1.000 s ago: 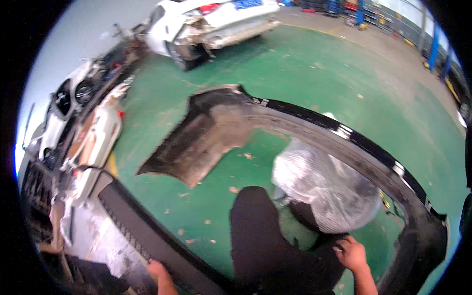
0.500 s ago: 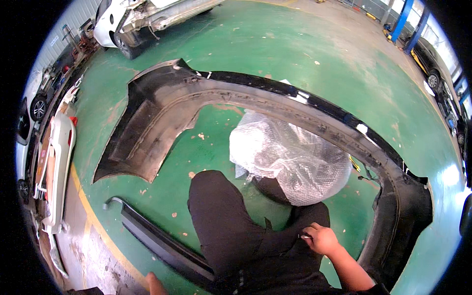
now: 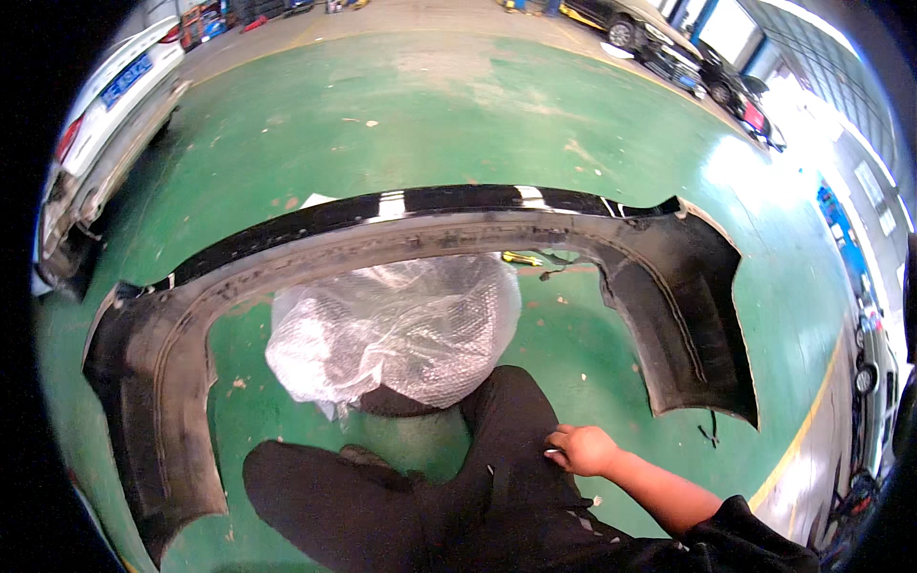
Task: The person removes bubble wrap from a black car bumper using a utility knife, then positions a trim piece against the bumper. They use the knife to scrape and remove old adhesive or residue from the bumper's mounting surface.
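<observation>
A large black car bumper (image 3: 458, 229), inner side showing, arches around my dark-trousered legs (image 3: 325, 487) on the green floor. Inside its curve lies a crumpled bundle of bubble wrap (image 3: 392, 325) with something dark under its front edge. My right hand (image 3: 578, 449) rests at my right thigh, fingers curled on a small pale object. A yellow tool (image 3: 522, 259) lies just past the wrap by the bumper, with a dark wire and plug near it. My left hand is out of view.
A white car (image 3: 119, 105) with its rear bumper off stands at the left. Dark cars (image 3: 621, 33) and blue posts line the back right. More vehicles (image 3: 864, 382) stand along the right edge, beyond a yellow floor line (image 3: 807, 420). The green floor (image 3: 411, 115) shows dirt and pale flecks.
The view has swung to the right, so the bumper and white car sit differently in it. My left hand and the long dark trim strip have left view. My right hand stays at my thigh.
</observation>
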A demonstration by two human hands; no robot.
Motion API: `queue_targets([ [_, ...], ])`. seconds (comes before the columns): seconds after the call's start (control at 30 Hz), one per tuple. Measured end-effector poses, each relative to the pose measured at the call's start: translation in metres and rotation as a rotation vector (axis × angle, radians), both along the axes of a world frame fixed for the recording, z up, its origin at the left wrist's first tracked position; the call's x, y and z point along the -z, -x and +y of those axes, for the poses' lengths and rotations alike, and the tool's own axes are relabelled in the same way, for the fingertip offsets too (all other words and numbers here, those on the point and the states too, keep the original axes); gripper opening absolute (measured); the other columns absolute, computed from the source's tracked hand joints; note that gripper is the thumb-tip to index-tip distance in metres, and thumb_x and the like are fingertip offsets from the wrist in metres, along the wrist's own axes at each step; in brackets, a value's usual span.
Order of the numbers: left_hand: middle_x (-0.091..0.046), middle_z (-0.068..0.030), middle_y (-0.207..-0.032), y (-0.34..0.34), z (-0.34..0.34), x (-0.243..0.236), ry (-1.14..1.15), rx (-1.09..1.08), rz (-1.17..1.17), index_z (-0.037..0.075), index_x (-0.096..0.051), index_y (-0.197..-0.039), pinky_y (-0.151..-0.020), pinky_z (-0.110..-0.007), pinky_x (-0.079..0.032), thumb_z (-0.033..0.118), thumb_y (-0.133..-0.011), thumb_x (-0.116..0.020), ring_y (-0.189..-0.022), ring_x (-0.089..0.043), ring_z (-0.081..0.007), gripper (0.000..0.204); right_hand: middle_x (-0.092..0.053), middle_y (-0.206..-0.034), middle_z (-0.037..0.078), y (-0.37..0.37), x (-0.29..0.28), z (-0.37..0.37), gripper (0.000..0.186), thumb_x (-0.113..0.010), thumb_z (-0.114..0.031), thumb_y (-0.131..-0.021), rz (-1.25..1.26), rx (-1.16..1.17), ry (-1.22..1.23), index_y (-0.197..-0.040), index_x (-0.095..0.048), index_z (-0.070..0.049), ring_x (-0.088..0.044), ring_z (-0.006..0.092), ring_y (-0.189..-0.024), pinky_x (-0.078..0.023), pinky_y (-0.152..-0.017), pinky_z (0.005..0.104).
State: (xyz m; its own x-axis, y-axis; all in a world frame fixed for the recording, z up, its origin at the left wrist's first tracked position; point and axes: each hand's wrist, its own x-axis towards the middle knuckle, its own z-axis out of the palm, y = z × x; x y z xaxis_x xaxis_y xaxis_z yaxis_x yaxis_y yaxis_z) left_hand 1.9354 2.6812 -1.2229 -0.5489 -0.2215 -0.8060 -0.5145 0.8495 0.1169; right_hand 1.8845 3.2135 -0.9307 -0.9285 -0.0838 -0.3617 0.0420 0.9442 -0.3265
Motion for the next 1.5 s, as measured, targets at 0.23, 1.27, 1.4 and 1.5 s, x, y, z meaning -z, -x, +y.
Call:
queue_targets([
  [0.23, -0.049, -0.0193, -0.139, 0.028, -0.051, 0.008, 0.013, -0.174, -0.008, 0.000, -0.052, -0.138, -0.104, -0.045, -0.043, 0.029, -0.091, -0.062, -0.119, -0.055, -0.0364, 0.055, -0.068, -0.099, 0.013, 0.000, 0.032, 0.055, 0.023, -0.067, -0.031, -0.091, -0.016, 0.254, -0.150, -0.103, -0.070, -0.011, -0.068, 0.0377, -0.083, -0.054, -0.071, 0.0485],
  [1.27, -0.067, -0.0107, -0.115, 0.443, 0.576, -0.079, -0.767, 1.438, 0.693, 0.006, -0.072, -0.095, -0.107, -0.049, -0.038, 0.024, -0.080, -0.066, -0.121, -0.057, -0.0302, 0.024, -0.070, -0.103, 0.021, 0.152, 0.202, 0.168, 0.021, -0.058, -0.015, -0.085, -0.177, 0.736, 0.005, -0.101, -0.069, -0.006, -0.066, 0.0396, -0.102, -0.054, -0.090, 0.0471],
  [1.4, -0.069, -0.0080, -0.109, 0.443, 0.592, -0.045, -0.930, 1.422, 0.949, 0.009, -0.071, -0.089, -0.105, -0.047, -0.037, 0.022, -0.079, -0.063, -0.117, -0.060, -0.0291, 0.019, -0.068, -0.110, 0.020, 0.124, 0.302, 0.198, 0.023, -0.057, -0.016, -0.088, -0.330, 0.910, -0.005, -0.106, -0.066, -0.006, -0.066, 0.0401, -0.103, -0.054, -0.089, 0.0500],
  [1.5, -0.068, -0.0070, -0.109, 0.453, 0.595, -0.048, -0.957, 1.477, 0.997, 0.010, -0.070, -0.089, -0.107, -0.050, -0.034, 0.021, -0.080, -0.060, -0.118, -0.059, -0.0296, 0.017, -0.064, -0.108, 0.020, 0.132, 0.353, 0.195, 0.023, -0.057, -0.012, -0.085, -0.184, 0.987, -0.019, -0.106, -0.064, -0.006, -0.063, 0.0396, -0.104, -0.053, -0.088, 0.0495],
])
